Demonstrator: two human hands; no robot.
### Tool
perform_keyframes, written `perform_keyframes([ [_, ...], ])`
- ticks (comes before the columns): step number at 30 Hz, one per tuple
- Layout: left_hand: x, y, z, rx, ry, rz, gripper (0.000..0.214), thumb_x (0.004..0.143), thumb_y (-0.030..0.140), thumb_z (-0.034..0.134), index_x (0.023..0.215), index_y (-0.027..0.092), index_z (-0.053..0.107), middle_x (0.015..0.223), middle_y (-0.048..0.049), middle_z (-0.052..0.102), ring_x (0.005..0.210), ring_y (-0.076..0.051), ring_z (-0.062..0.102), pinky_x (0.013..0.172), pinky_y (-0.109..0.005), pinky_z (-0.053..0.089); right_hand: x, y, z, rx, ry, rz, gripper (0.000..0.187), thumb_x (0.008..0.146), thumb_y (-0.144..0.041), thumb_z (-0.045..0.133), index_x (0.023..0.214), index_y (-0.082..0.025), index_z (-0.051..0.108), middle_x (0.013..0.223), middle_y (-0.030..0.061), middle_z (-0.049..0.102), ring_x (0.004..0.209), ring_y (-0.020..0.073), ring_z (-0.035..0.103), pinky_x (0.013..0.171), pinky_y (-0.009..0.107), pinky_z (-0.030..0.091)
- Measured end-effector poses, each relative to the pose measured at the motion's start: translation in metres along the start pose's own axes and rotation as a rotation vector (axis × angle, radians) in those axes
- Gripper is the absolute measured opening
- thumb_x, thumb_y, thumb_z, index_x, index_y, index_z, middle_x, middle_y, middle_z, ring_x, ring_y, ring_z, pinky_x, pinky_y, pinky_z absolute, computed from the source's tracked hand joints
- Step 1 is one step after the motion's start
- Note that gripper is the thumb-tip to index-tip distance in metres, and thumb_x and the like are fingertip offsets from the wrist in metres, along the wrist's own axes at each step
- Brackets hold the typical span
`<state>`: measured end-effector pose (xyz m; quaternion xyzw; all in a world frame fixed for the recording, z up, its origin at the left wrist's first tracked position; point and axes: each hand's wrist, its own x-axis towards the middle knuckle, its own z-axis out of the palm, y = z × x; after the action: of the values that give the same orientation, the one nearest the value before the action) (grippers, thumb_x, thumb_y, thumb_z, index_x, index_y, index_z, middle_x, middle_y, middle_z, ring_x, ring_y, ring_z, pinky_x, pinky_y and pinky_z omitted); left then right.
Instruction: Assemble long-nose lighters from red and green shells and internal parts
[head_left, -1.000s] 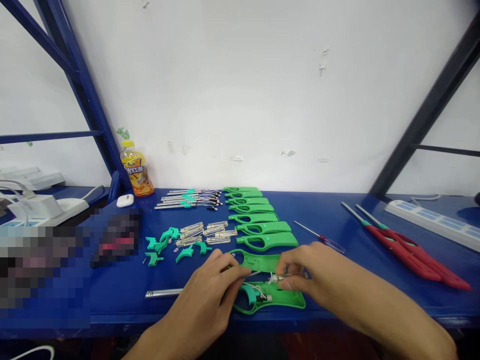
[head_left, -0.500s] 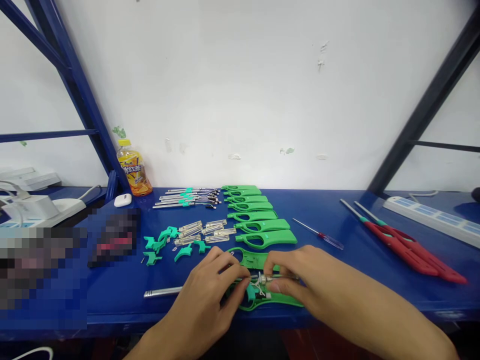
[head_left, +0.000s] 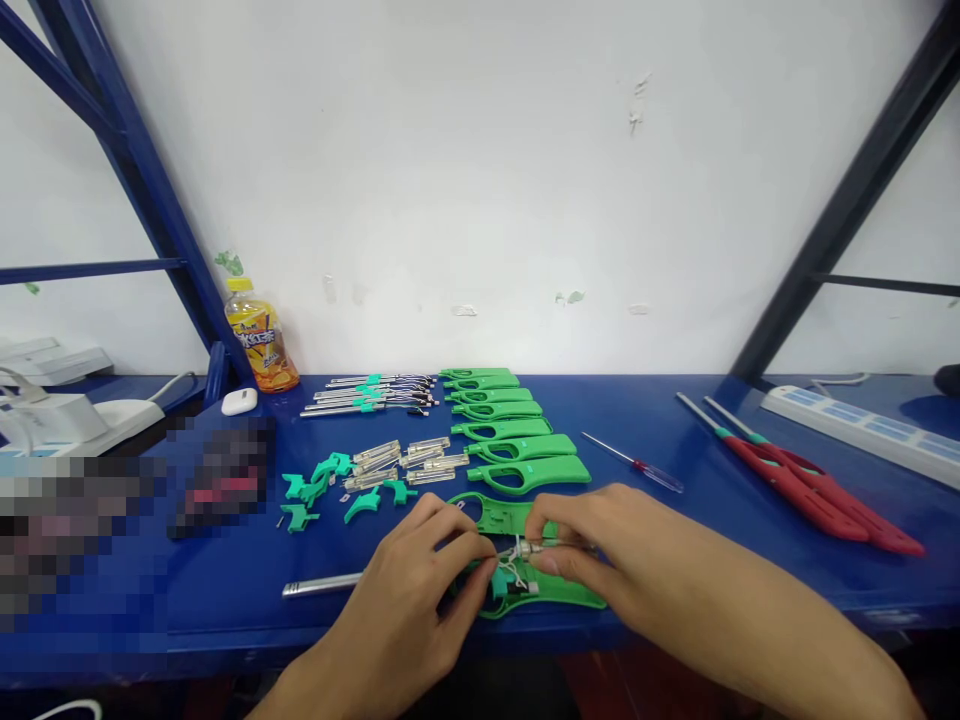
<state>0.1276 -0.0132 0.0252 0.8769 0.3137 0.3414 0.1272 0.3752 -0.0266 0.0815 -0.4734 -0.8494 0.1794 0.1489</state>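
Observation:
My right hand (head_left: 592, 535) pinches a clear gas tank with a metal valve end (head_left: 525, 548). My left hand (head_left: 431, 580) has its thumb and forefinger pressed together just left of the valve; what lies between the fingertips is hidden. Thin white tubing (head_left: 510, 572) curls between the two hands. Below them lies a green lighter shell half (head_left: 574, 592) with a teal trigger (head_left: 499, 584) in it, and a metal barrel (head_left: 319, 585) sticks out to the left past my left hand. Behind them rests another green shell half (head_left: 506, 517), partly covered by my right hand.
Several green lighter shells (head_left: 532, 472) form a column behind my hands. To the left lie clear gas tanks (head_left: 431, 475), teal triggers (head_left: 364, 505) and metal barrels with wires (head_left: 341, 410). A screwdriver (head_left: 637, 465), red lighters (head_left: 810, 490) and a power strip (head_left: 862, 430) are at right; a drink bottle (head_left: 262, 345) stands back left.
The view has shifted slightly, moving everything a little to the left in the picture. Both hands keep nearly the same pose, with the valve end a touch closer to my left fingertips.

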Motion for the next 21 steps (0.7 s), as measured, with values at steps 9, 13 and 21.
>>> perform_keyframes([
  [9,0.002,0.000,0.001,-0.007,0.058,0.054,0.019,0.104,0.008,0.056,0.105,0.021,0.070,0.097,-0.0038,0.069,0.089,-0.021,0.058,0.077,-0.033,0.048,0.000,-0.012,-0.006,0.018,-0.065,0.120,0.016,0.109,-0.039,0.060,0.099,-0.030,0.069,0.094,-0.0049,0.076,0.086,0.0202,0.068,0.070,0.032,0.039],
  [13,0.002,0.000,0.001,0.002,0.057,0.058,0.019,0.103,0.007,0.057,0.104,0.021,0.069,0.096,-0.0039,0.069,0.089,-0.021,0.058,0.078,-0.034,0.048,0.000,-0.013,-0.006,0.034,-0.071,0.134,0.015,0.108,-0.038,0.060,0.099,-0.030,0.069,0.095,-0.0051,0.075,0.090,0.0208,0.067,0.073,0.033,0.038],
  [21,0.000,-0.001,0.001,-0.005,0.053,0.056,0.018,0.104,0.008,0.056,0.105,0.021,0.069,0.096,-0.0041,0.069,0.089,-0.021,0.059,0.077,-0.034,0.049,-0.001,-0.010,-0.006,0.042,-0.086,0.140,0.014,0.109,-0.040,0.059,0.102,-0.032,0.070,0.096,-0.0063,0.075,0.090,0.0200,0.066,0.074,0.032,0.038],
])
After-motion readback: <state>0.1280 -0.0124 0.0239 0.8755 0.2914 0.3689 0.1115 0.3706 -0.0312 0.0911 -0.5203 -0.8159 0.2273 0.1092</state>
